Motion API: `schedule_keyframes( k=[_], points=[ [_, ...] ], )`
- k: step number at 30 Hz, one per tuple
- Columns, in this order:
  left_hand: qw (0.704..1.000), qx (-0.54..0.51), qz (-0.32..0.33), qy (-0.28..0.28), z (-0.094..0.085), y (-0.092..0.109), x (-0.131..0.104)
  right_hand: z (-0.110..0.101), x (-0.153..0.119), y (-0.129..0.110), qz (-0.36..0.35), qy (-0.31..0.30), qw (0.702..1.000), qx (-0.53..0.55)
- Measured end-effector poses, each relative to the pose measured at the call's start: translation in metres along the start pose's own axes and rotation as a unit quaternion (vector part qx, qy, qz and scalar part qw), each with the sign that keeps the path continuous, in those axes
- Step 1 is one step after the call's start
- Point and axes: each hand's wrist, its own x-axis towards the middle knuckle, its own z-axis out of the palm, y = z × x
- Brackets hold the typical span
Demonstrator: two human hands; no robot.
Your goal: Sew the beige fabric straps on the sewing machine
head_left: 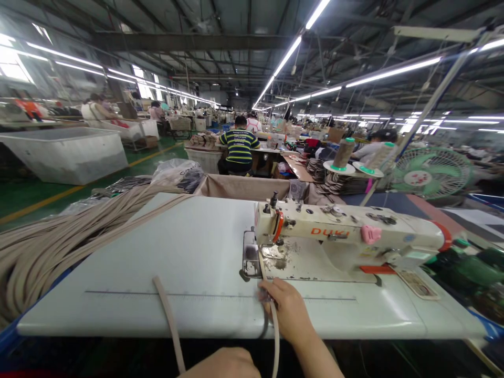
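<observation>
Six o'clock: your left hand (228,363) is curling, frame cutting it off; cannot tell its grip. Between five and six, your right hand (289,307) is pinching a beige strip (275,336), fingers closed, strip trailing over the worktop (197,236) edge. Sewing machine (346,231) is standing half past three. Strip bundle (71,231) is lying toward nine. Striped-shirted worker (239,147) is sitting beyond, just before twelve.

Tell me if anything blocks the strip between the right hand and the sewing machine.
Nothing visible does: beyond the right hand, the beige strip runs up to the stitching end of the sewing machine. Fine detail there is too small to tell.
</observation>
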Motion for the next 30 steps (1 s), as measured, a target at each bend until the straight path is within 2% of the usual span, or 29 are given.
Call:
schedule_keyframes(
  k=[5,8,14,19,25,30],
  points=[
    [0.98,0.026,-0.078,0.182,-0.032,0.022,0.008,-0.002,0.002,-0.001,-0.011,0.029,0.997,0.071],
    [0.969,0.055,-0.069,0.232,-0.044,0.02,0.023,-0.006,0.004,-0.003,-0.016,0.034,0.995,0.089],
    [0.954,0.187,-0.051,0.228,-0.049,0.002,0.065,-0.006,0.002,0.0,-0.02,0.034,0.995,0.09],
    [0.938,0.266,-0.069,0.213,-0.047,-0.006,0.09,-0.005,0.001,0.0,-0.01,0.032,0.996,0.079],
    [0.902,0.371,-0.069,0.21,-0.041,-0.023,0.106,-0.007,0.001,-0.002,0.006,0.037,0.995,0.088],
    [0.866,0.426,-0.025,0.262,-0.032,-0.041,0.108,-0.006,0.001,0.0,0.002,0.041,0.995,0.096]
  ],
)
